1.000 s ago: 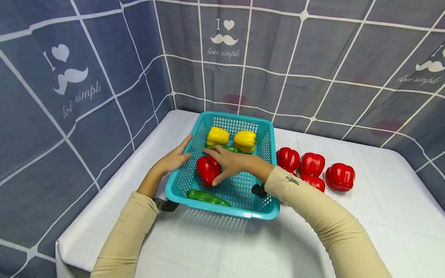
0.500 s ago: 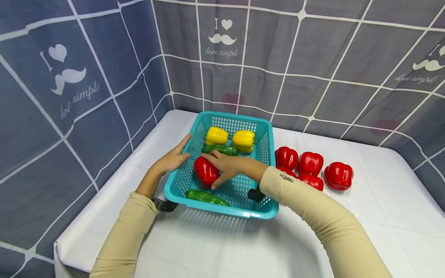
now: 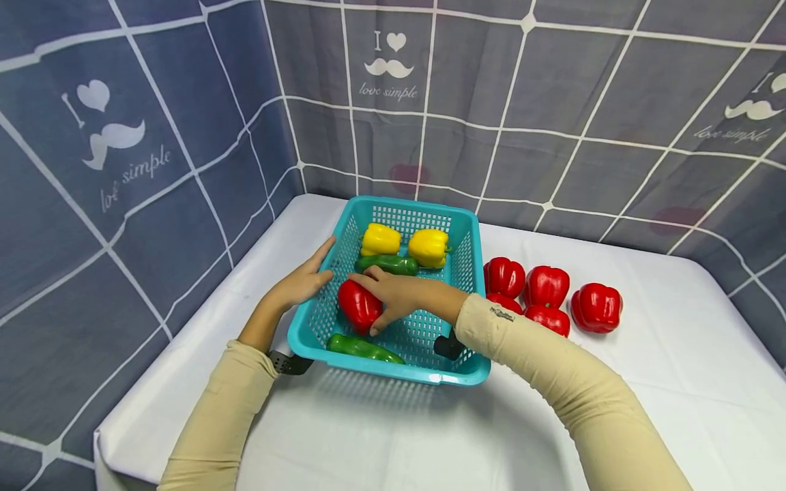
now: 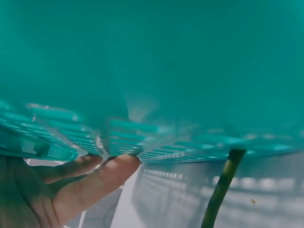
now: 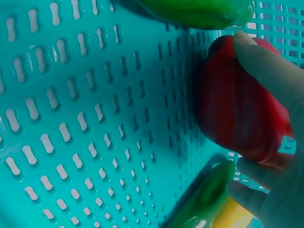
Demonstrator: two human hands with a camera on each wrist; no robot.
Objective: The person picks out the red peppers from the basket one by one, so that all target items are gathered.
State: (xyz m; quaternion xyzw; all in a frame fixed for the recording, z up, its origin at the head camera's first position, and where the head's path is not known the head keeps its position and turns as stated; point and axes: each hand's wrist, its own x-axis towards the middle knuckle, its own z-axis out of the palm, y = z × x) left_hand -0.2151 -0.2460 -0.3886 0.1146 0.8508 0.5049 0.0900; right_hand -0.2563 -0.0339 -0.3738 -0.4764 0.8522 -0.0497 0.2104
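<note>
Inside a turquoise perforated basket (image 3: 393, 372), my right hand (image 3: 396, 293) grips a red bell pepper (image 3: 359, 305) near the left wall. The right wrist view shows the thumb on one side of the red pepper (image 5: 240, 99) and fingers on the other. My left hand (image 3: 302, 283) rests against the basket's left side with fingers straight; in the left wrist view its fingers (image 4: 97, 187) touch the outer wall. A green pepper (image 3: 387, 264) lies behind the red one, another green pepper (image 3: 364, 348) in front. Two yellow bell peppers (image 3: 381, 240) sit at the basket's back.
Several red bell peppers (image 3: 546, 286) stand on the white table (image 3: 669, 341) just right of the basket. A patterned grey curtain (image 3: 467, 102) closes off the back and left. A black wrist camera (image 3: 448, 346) hangs below the right sleeve inside the basket.
My right hand has shifted slightly left and down with the red bell pepper, uncovering more of the rear green pepper. The left hand stays on the basket's side. The view has drifted slightly.
</note>
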